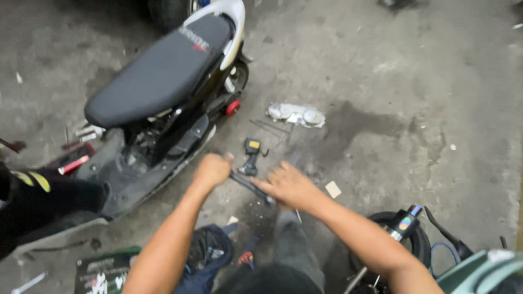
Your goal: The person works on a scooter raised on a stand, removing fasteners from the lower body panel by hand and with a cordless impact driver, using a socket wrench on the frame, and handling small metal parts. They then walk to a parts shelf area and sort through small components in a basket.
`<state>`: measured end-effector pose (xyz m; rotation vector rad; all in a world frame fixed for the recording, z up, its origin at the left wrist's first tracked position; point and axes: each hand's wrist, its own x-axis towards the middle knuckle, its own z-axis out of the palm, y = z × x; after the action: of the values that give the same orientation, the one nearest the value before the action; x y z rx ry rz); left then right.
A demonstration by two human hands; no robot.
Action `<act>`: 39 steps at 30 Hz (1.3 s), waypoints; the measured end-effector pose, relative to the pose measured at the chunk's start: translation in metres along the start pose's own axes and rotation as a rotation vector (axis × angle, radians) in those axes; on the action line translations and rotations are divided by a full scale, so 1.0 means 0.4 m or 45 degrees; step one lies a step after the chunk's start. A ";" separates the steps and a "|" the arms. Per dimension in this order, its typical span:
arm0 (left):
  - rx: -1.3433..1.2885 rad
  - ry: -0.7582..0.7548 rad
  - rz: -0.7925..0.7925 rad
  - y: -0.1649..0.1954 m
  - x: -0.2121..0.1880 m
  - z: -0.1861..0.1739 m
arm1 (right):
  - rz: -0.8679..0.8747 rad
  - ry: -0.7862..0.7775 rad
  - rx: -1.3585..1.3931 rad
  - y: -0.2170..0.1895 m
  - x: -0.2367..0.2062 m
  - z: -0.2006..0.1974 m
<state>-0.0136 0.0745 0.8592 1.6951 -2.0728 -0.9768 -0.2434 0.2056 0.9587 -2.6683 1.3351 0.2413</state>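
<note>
Dark metal bar (248, 184) spans between both hands, gripped by each.

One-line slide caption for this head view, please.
Over a stained concrete floor, left hand and right hand grip a long dark tool beside a black-seated scooter.

Both forearms are bare with no sleeves showing, and grey trousers (294, 245) cover the legs.

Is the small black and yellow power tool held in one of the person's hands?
No, the black and yellow power tool lies on the concrete floor, while the left hand and right hand grip a long metal tool.
</note>
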 end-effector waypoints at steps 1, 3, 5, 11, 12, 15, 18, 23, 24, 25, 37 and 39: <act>0.001 -0.010 -0.144 -0.018 0.048 0.021 | -0.118 0.117 -0.080 0.063 0.043 0.014; -0.115 0.329 -0.127 -0.042 0.133 0.064 | -0.096 0.218 0.159 0.198 0.130 0.061; -0.187 0.525 -0.218 -0.045 0.235 0.113 | 0.181 0.100 0.831 0.304 0.205 0.148; -0.607 0.722 -0.693 -0.103 0.595 0.450 | 0.164 0.036 1.645 0.592 0.419 0.563; -0.743 0.764 -0.730 -0.137 0.642 0.530 | 0.196 0.054 1.607 0.629 0.449 0.644; -1.140 0.777 -0.913 -0.272 0.718 0.741 | 0.307 0.101 1.526 0.721 0.556 0.873; -0.835 0.843 -0.948 -0.376 0.711 0.872 | 0.430 0.024 1.535 0.779 0.637 1.062; 0.140 1.281 -0.398 -0.535 0.716 0.833 | 0.408 0.194 1.548 0.839 0.801 1.320; 0.330 1.366 -0.250 -0.577 0.730 0.802 | 0.396 0.215 1.547 0.845 0.837 1.368; 0.227 1.216 -0.175 -0.615 0.746 0.774 | 0.387 0.223 1.541 0.851 0.872 1.413; 1.274 0.532 0.546 -0.745 0.798 0.781 | 0.257 0.709 2.154 0.785 1.176 1.751; 1.185 0.318 0.613 -0.764 0.801 0.830 | 0.260 0.746 2.252 0.820 1.182 1.737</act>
<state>-0.0717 -0.1466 0.3554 1.3739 -2.7349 0.4049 -0.2807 -0.2160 0.1621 -1.0460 0.9760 -1.1776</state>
